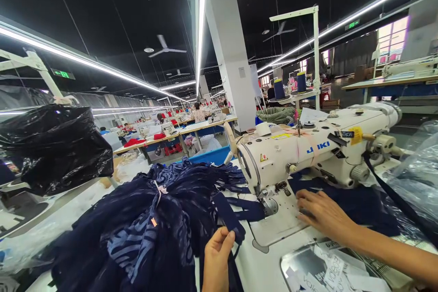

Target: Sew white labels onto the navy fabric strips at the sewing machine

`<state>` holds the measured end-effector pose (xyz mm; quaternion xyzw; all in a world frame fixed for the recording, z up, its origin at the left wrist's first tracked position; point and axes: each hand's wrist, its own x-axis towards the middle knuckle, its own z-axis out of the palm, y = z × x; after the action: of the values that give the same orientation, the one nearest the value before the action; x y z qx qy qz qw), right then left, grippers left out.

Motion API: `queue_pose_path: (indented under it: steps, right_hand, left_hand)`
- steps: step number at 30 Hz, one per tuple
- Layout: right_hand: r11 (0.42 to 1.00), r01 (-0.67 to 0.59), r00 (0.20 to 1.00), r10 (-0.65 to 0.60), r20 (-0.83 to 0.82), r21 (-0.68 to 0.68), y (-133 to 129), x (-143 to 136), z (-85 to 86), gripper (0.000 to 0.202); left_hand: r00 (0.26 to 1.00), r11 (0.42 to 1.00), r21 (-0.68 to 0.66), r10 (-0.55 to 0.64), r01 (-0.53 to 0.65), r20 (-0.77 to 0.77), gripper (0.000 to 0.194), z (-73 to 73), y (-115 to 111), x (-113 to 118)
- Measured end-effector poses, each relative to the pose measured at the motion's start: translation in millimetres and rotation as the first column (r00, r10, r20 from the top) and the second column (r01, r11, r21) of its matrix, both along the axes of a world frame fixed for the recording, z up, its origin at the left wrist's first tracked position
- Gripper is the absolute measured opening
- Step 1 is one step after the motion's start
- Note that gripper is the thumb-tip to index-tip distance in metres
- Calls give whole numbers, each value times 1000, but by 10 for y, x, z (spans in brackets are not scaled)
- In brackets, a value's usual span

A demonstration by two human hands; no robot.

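Under strip lights (201, 18), my left hand (219, 253) pinches a navy strip (227, 213) beside the sewing machine (280, 157), seemingly a positioning step calling for steady guiding, while I cannot tell whether my right hand (320, 210), set apart, grips anything.

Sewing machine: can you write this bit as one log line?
left hand: pinches navy strip; right hand: near sewing machine; navy fabric pile: beside sewing machine

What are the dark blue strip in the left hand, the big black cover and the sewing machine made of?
The dark blue strip looks like fabric: matte and bendy. The black cover seems to be thin plastic, because it's shiny and crinkly. The sewing machine is probably painted metal: hard-looking, smooth, glossy cream.
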<state>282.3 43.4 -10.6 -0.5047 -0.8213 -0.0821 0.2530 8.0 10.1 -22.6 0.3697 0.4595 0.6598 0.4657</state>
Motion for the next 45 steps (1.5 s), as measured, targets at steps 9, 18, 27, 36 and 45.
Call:
queue_pose_path:
  steps: [9, 18, 27, 36, 45]
  right_hand:
    - [864, -408, 800, 181, -571, -297, -157, -898, 246, 7]
    - [913, -403, 800, 321, -507, -59, -156, -1242, 346, 10]
    - [917, -396, 808, 330, -487, -36, -179, -1265, 350, 15]
    - [830, -522, 635, 223, -740, -198, -135, -1238, 302, 16]
    - [883, -450, 785, 464, -412, 137, -202, -1140, 316, 11]
  left_hand:
    - [997, 999, 31, -17, 19, -70, 39, 2, 10, -14]
    - [998, 998, 54, -26, 29, -59, 41, 77, -37, 27]
    - [985, 989, 62, -123, 132, -125, 37, 82, -41, 14]
    - [984, 992, 18, -122, 125, -128, 40, 8, -2, -33]
    - [991, 996, 41, -73, 78, -114, 39, 64, -27, 9]
